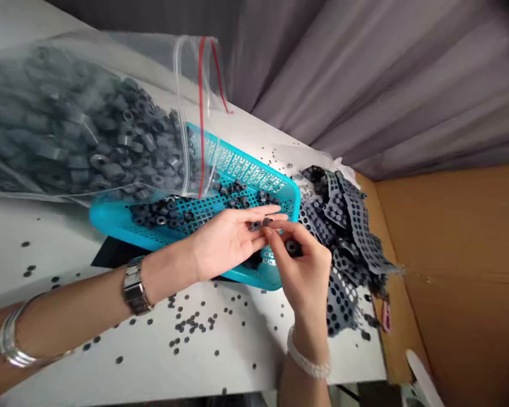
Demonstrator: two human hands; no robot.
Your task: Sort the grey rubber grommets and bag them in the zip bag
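My left hand [224, 240] lies palm up above the blue plastic basket [123, 217], its fingers stretched out flat. A small dark grey ring-shaped piece [255, 225] rests on those fingers. Between thumb and forefinger, my right hand [303, 260] pinches another short grey tubular piece [267, 222] close to the left fingertips. One more grey ring [293, 247] shows inside the curl of my right hand. Several similar pieces [156, 215] sit on the basket's floor, partly hidden by my left hand and the bag.
A clear zip bag [110, 135] full of grey tubular pieces overhangs the basket at left. Perforated grey sheets [343, 226] are heaped at right beside a cardboard box [453, 254]. Small dark discs [190, 325] dot the white table [144, 373]. A grey curtain [365, 85] hangs behind.
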